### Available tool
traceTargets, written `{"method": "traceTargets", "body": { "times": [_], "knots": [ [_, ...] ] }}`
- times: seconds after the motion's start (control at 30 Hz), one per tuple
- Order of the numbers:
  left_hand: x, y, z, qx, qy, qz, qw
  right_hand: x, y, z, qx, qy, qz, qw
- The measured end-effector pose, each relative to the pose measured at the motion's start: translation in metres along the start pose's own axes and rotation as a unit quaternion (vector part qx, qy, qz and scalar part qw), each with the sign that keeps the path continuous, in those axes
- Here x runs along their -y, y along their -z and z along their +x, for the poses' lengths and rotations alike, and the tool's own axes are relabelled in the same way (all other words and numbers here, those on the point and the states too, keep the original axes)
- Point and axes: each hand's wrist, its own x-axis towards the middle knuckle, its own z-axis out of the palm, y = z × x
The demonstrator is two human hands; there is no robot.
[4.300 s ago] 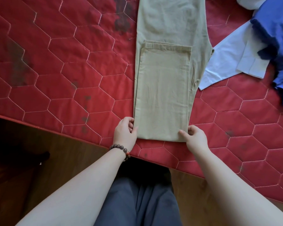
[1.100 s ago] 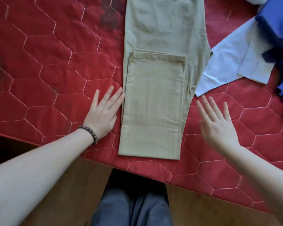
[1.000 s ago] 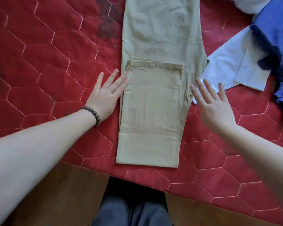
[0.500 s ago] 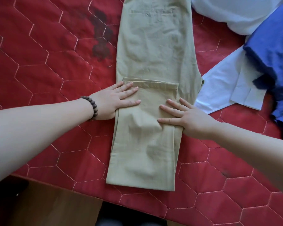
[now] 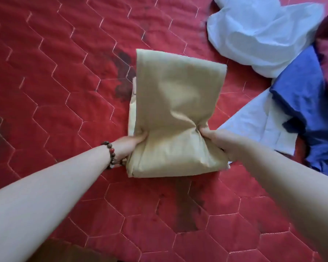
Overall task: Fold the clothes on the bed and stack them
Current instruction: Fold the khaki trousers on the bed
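Khaki trousers (image 5: pixel 175 114) folded, gripped between left hand (image 5: pixel 130 143), right hand (image 5: pixel 219 141)

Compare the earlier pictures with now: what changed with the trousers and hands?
The trousers, earlier long with one fold, are now a compact bundle. The left hand and right hand, flat on them before, now grip the bundle's sides. The blue garment and pale shirt remain unfolded on the right.

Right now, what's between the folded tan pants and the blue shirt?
In the head view, a pale blue garment lies on the red quilt between the tan pants and the blue shirt.
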Motion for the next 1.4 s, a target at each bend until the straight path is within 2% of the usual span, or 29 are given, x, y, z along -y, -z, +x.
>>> {"method": "traceTargets", "body": {
  "times": [0.1,0.17,0.3,0.37,0.47,0.57,0.63,0.7,0.8,0.9,1.0,1.07,1.2,1.4],
  "knots": [
    [0.017,-0.004,0.006,-0.04,-0.001,-0.006,0.999,-0.007,-0.009,0.006,-0.026,-0.008,0.018,0.999],
    [0.023,-0.003,0.006,-0.048,0.003,-0.001,0.999,-0.017,-0.006,0.004,-0.021,0.019,0.018,0.999],
    [0.031,-0.003,-0.006,-0.01,-0.026,0.001,1.0,-0.039,0.002,-0.003,0.089,0.057,0.041,0.994],
    [0.033,-0.005,-0.013,-0.012,-0.057,0.026,0.998,-0.045,0.0,-0.005,0.105,0.084,0.054,0.989],
    [0.033,-0.011,-0.014,-0.067,-0.119,0.063,0.989,-0.043,-0.008,-0.006,0.052,0.151,0.023,0.987],
    [0.028,-0.019,-0.029,-0.122,-0.217,0.002,0.968,-0.035,-0.013,-0.01,-0.022,0.25,-0.022,0.968],
    [0.033,-0.026,-0.037,-0.181,-0.254,-0.031,0.95,-0.033,-0.016,-0.013,-0.043,0.284,-0.021,0.958],
    [0.044,-0.032,-0.037,-0.208,-0.226,-0.018,0.951,-0.038,-0.023,-0.009,-0.053,0.267,-0.044,0.961],
    [0.054,-0.034,-0.025,-0.208,-0.139,0.029,0.968,-0.047,-0.032,-0.002,-0.059,0.192,-0.068,0.977],
    [0.052,-0.033,-0.021,-0.213,-0.125,0.008,0.969,-0.05,-0.027,-0.008,0.0,0.153,0.001,0.988],
    [0.054,-0.031,-0.022,-0.195,-0.127,0.009,0.973,-0.056,-0.02,-0.016,0.04,0.139,-0.037,0.989],
    [0.055,-0.03,-0.024,-0.191,-0.13,0.015,0.973,-0.059,-0.019,-0.02,0.028,0.156,-0.069,0.985],
    [0.059,-0.032,-0.03,-0.235,-0.158,0.002,0.959,-0.071,-0.023,-0.023,-0.001,0.18,-0.059,0.982],
    [0.07,-0.039,-0.039,-0.265,-0.154,-0.012,0.952,-0.08,-0.035,-0.022,-0.097,0.191,-0.138,0.967]
  ]
}}
